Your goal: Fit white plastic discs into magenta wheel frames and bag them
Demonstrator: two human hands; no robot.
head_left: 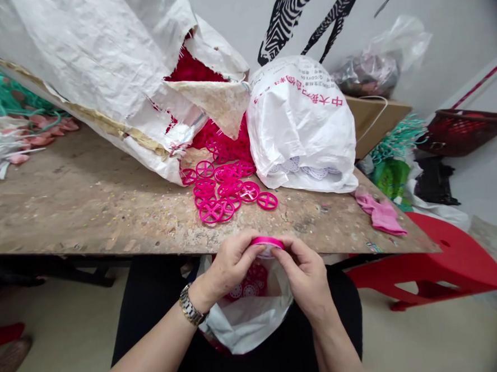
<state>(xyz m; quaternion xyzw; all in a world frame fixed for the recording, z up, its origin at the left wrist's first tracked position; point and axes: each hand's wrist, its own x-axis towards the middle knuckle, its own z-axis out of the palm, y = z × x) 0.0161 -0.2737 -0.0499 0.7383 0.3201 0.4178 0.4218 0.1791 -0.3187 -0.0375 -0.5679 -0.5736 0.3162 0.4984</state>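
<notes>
Both forearms come in from the near side, wrists bent, over a white bag [246, 318] open in the lap. The left hand [230, 264], with a metal watch [190, 305] on its wrist, and the right hand [307, 275] sit close together at the near edge of a worn wooden table [107, 208]. Between them, a pink plastic wheel [267, 242] is pinched by its rim, seen nearly edge-on, its long axis running left to right. The fingers [297, 250] of both hands curl around it, though they hide much of the wheel, so the exact grip is hard to tell. More wheels [248, 284] lie inside the bag. Farther off on the table, a loose pile of pink wheels [223, 190] lies at the mouth of a torn woven sack [107, 77].
</notes>
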